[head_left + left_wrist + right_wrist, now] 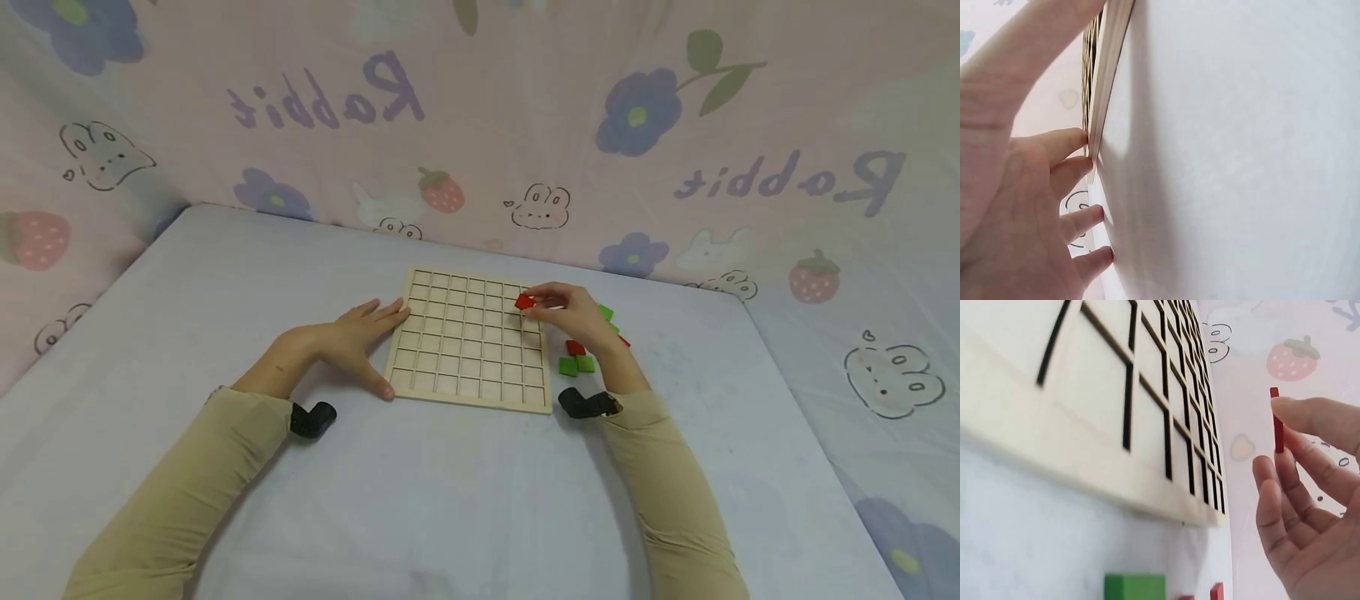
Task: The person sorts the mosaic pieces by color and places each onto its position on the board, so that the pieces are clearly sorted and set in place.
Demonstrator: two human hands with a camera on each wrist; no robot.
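Note:
A square wooden grid board (pixel 468 400) lies on the white table, divided into rows of shallow square cells. My left hand (pixel 352 337) rests against its left edge, fingers spread; in the left wrist view the thumb and fingertips (pixel 1079 136) meet the board's side. Above the board's upper right part, my right hand (pixel 573 317) pinches a thin red square tile (pixel 524 302) between thumb and fingers. The right wrist view shows that red tile (pixel 1277 422) edge-on, raised off the grid.
Right of the board lie several loose tiles, among them a red tile (pixel 575 347) and a green tile (pixel 567 366); others are partly hidden by the right hand. A patterned cloth (pixel 480 125) hangs behind the table. Black wrist mounts (pixel 313 419) stick out from both sleeves.

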